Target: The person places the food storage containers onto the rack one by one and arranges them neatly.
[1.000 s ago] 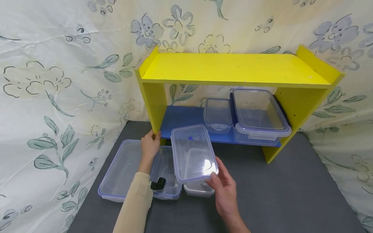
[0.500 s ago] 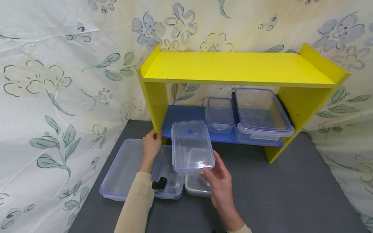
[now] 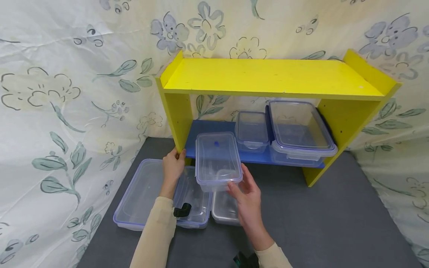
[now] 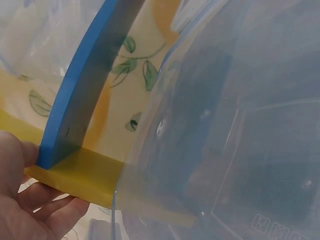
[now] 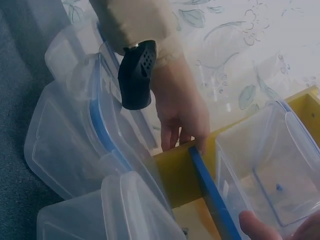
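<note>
My right hand (image 3: pixel 249 203) grips a clear plastic food container (image 3: pixel 218 158) with a lilac-rimmed lid by its front right corner, thumb in front. The container is at the front of the blue shelf board (image 3: pixel 211 125), left of the other boxes; whether it touches the board I cannot tell. My left hand (image 3: pixel 172 169) holds the front edge of the yellow shelf unit's left side panel (image 3: pixel 175 117). In the left wrist view its thumb lies by the blue board's end and its fingers curl around the yellow panel (image 4: pixel 95 175).
On the board stand a small lidded container (image 3: pixel 252 128) and a larger one (image 3: pixel 298 128) to its right. A wide container (image 3: pixel 142 193), a narrower one (image 3: pixel 196 201) and a small one (image 3: pixel 225 208) stand on the dark tabletop (image 3: pixel 318 227). Patterned cloth (image 3: pixel 83 67) hangs behind.
My right hand has moved the container up and back toward the blue board, and its front face now shows below the lid. My left hand keeps its hold on the side panel.
</note>
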Action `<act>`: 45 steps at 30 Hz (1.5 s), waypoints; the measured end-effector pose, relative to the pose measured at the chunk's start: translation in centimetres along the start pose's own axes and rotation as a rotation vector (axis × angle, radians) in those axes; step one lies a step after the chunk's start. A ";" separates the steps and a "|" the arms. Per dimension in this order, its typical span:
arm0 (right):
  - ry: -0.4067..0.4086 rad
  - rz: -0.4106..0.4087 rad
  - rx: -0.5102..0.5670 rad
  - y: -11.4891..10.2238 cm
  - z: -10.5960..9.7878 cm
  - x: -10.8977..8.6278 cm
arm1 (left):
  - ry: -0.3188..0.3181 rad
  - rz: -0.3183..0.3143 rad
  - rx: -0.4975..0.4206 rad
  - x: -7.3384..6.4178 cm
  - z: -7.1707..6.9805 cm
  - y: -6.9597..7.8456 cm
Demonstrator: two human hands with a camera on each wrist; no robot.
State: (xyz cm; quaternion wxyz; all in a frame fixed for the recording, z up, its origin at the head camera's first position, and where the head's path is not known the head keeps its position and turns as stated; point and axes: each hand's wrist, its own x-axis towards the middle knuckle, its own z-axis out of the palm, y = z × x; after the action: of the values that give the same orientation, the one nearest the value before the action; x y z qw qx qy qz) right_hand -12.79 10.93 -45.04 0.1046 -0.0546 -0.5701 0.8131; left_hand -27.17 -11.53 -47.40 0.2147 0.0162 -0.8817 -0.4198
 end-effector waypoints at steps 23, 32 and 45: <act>0.022 -0.034 -0.073 0.4 1.8 2.4 | -0.014 -0.015 0.014 0.1 0.1 0.1; 0.050 -0.073 -0.202 0.5 2.7 3.5 | -0.013 -0.015 0.014 0.1 0.0 -0.1; 0.086 -0.155 -0.389 1.0 2.8 4.7 | 0.000 -0.003 0.017 0.1 0.0 -0.1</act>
State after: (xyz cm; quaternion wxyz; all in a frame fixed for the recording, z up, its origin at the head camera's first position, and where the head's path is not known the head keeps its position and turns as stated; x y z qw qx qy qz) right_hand -18.09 9.11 -44.86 0.1786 -0.0643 -0.7137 0.6742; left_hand -27.27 -11.58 -47.40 0.2141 0.0195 -0.8851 -0.4127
